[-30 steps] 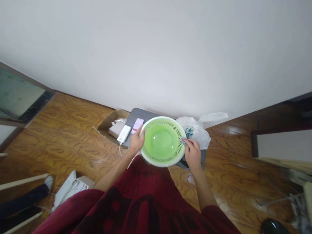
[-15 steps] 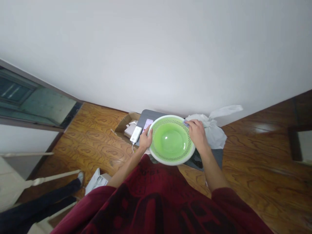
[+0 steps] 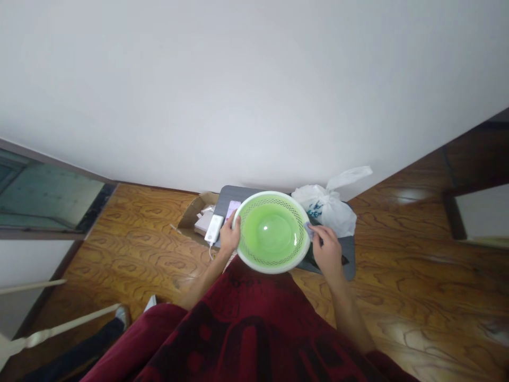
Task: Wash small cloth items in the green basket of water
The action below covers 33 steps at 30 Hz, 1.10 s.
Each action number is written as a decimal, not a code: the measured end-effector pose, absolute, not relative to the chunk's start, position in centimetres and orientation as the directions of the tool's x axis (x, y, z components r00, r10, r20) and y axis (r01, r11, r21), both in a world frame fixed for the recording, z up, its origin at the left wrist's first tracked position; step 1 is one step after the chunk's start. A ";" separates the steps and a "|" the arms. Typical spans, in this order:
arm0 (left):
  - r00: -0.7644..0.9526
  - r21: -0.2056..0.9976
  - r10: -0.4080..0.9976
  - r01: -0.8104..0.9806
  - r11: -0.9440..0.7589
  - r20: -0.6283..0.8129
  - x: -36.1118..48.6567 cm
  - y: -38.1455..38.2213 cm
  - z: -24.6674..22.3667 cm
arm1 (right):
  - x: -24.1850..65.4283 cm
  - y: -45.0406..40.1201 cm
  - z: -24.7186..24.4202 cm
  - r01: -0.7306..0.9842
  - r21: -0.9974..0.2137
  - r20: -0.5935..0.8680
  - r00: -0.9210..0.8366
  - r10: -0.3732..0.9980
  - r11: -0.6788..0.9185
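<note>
In front of my shirt is a round green plastic basin (image 3: 271, 233) with a white rim and a mesh-patterned band inside it. My left hand (image 3: 230, 233) grips its left rim, thumb on the inner side. At the right rim, my right hand (image 3: 325, 246) pinches a small greyish-purple cloth (image 3: 308, 230) and presses it against the edge. Most of the cloth is hidden by the fingers. Under the basin a dark grey table (image 3: 349, 260) shows in part.
On the table lie a white power bank (image 3: 214, 229) with a cable, a phone (image 3: 233, 208) and a tied white plastic bag (image 3: 330, 207). An open cardboard box (image 3: 186, 217) stands left. A person's shoe (image 3: 123, 316) and a pale wooden rail (image 3: 75, 324) are at lower left.
My right hand has slid with the cloth along the basin's rim, from its upper right down to the right side. The left hand keeps its hold. The whole view has shifted slightly.
</note>
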State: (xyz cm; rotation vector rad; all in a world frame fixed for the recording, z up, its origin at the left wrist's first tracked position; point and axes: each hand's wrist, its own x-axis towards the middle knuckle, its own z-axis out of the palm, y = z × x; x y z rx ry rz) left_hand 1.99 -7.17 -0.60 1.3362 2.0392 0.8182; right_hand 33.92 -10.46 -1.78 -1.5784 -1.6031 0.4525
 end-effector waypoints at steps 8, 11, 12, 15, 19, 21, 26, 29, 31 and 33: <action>-0.337 0.770 0.929 0.550 0.324 -0.150 1.9 -7.1 -0.6 | 33.5 -10.5 -2.0 0.644 -0.761 0.274 0.219 0.937 0.072; -0.345 0.791 0.928 0.525 0.315 -0.141 1.9 -7.1 -0.7 | 33.6 -7.9 -2.0 0.682 -0.726 0.262 0.162 0.951 0.084; -0.348 0.795 0.927 0.518 0.315 -0.140 1.9 -7.1 -0.8 | 33.6 -6.9 -1.9 0.693 -0.716 0.252 0.140 0.958 0.087; -0.350 0.798 0.926 0.513 0.316 -0.142 1.9 -7.1 -1.0 | 33.0 -3.7 -1.7 0.710 -0.694 0.235 0.067 0.970 0.119; -0.341 0.788 0.930 0.531 0.311 -0.137 1.9 -7.0 -1.0 | 30.9 0.2 -1.0 0.747 -0.641 0.214 -0.051 0.975 0.180; -0.341 0.788 0.931 0.535 0.306 -0.130 1.8 -7.0 -1.0 | 29.4 1.8 -0.8 0.758 -0.620 0.196 -0.101 0.975 0.203; -0.342 0.773 0.932 0.556 0.304 -0.121 1.6 -7.1 -1.2 | 27.0 3.6 -0.2 0.792 -0.569 0.145 -0.166 0.976 0.219; -0.337 0.770 0.935 0.565 0.296 -0.111 1.5 -7.2 -1.3 | 27.0 3.1 0.4 0.815 -0.539 0.138 -0.165 0.977 0.214; -0.328 0.777 0.939 0.562 0.284 -0.106 1.6 -7.1 -1.3 | 27.1 2.2 0.9 0.829 -0.518 0.145 -0.157 0.977 0.210; -0.326 0.782 0.939 0.556 0.282 -0.107 1.6 -7.1 -1.3 | 26.5 0.9 1.2 0.819 -0.526 0.150 -0.178 0.973 0.231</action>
